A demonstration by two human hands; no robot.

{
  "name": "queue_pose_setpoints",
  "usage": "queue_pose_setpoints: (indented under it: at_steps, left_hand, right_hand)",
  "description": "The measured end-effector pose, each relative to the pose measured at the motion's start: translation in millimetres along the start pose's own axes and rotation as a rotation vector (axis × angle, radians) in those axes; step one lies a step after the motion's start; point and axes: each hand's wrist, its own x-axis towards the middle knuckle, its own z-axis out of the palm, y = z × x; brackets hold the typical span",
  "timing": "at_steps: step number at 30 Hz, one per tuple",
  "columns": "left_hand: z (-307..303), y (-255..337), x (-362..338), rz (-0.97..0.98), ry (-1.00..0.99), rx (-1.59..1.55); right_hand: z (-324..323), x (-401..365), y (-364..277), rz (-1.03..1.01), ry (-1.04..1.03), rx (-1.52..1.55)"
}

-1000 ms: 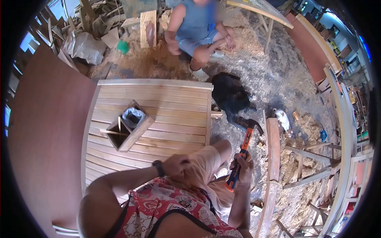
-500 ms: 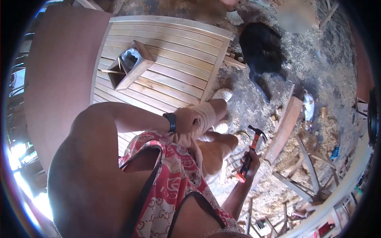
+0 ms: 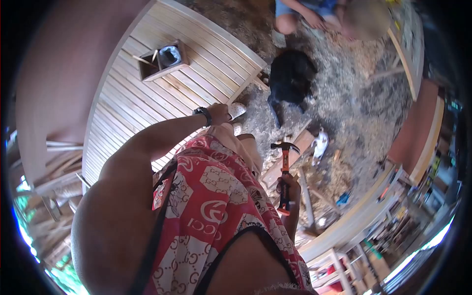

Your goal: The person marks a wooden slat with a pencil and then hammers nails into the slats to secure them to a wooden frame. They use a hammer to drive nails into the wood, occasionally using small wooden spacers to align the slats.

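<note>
My right hand [image 3: 292, 189] grips a claw hammer [image 3: 284, 167] by its black and orange handle, with the dark head pointing up. My left hand [image 3: 219, 113], wearing a black wristwatch, is closed beside the edge of a slatted wooden panel [image 3: 147, 105]. Whether anything sits inside those fingers is hidden. On the panel stands a small two-part wooden box [image 3: 169, 70], with thin sticks in one compartment and a pale bluish lining in the other.
A black dog [image 3: 291, 78] lies on the sawdust-strewn floor. Close by are a small white animal [image 3: 320, 145] and a wooden plank [image 3: 285, 164]. At the top, another person's hand [image 3: 314, 19] shows. A large brown board [image 3: 54, 73] is at the left.
My body has straightened and the view has swung right. My left hand has moved from my bent knee area to near the panel edge. The hammer stays in my right hand.
</note>
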Motion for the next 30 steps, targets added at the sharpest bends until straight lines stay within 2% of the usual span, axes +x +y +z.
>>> queue_pose_setpoints:
  at_steps: [3,4,5,7,9,10,11,13,15,17,19,20,21,22,25,26,27,30]
  left_hand:
    - [-19,-11,2,-0.165,0.066,-0.005]
    - [49,-109,65,0.142,0.167,0.304]
    - [39,-107,55,0.112,0.202,0.296]
    - [19,-86,39,-0.221,0.180,0.222]
    - [22,-96,43,-0.171,0.019,0.520]
    - [11,-75,27,-0.344,0.008,0.359]
    - [33,-94,46,-0.199,-0.261,0.705]
    - [52,-76,38,-0.468,-0.047,0.344]
    - [75,-48,22,-0.477,0.124,0.051]
    - [65,3,5,-0.330,0.111,-0.050]
    - [87,-3,29,-0.005,0.063,0.104]
    - [100,-6,46,0.000,0.066,0.094]
    - [109,-3,63,0.044,0.038,0.326]
    - [116,-4,78,0.088,0.015,0.562]
    - [111,-7,86,0.121,0.020,0.599]
    - [108,-7,95,0.065,-0.075,0.617]
    - [102,-8,97,0.056,-0.059,0.608]
    - [80,-12,101,-0.046,-0.242,0.551]
  right_hand:
    - [-4,5,-39,-0.028,-0.053,-0.116]
    - [-11,10,-51,0.012,-0.063,-0.117]
    - [-16,18,-65,0.045,-0.069,-0.111]
    - [-16,27,-90,0.055,-0.048,-0.133]
    - [-25,36,-109,0.026,0.028,-0.217]
    - [-24,36,-125,-0.016,0.032,-0.277]
    - [-32,41,-139,-0.021,0.020,-0.297]
    - [-52,53,-159,-0.056,0.056,-0.381]
    - [-70,72,-186,-0.025,0.011,-0.395]
    - [-81,80,-210,0.002,-0.048,-0.449]
    - [-71,86,-234,-0.025,-0.060,-0.498]
    - [-63,88,-247,-0.026,-0.063,-0.529]
    - [-49,82,-261,-0.029,-0.060,-0.556]
    - [-35,76,-274,-0.065,-0.153,-0.512]
    - [-26,103,-301,-0.149,-0.187,-0.618]
    - [-25,105,-310,-0.160,-0.194,-0.632]
    - [-21,106,-319,-0.179,-0.198,-0.639]
    - [19,114,-350,-0.211,-0.191,-0.676]
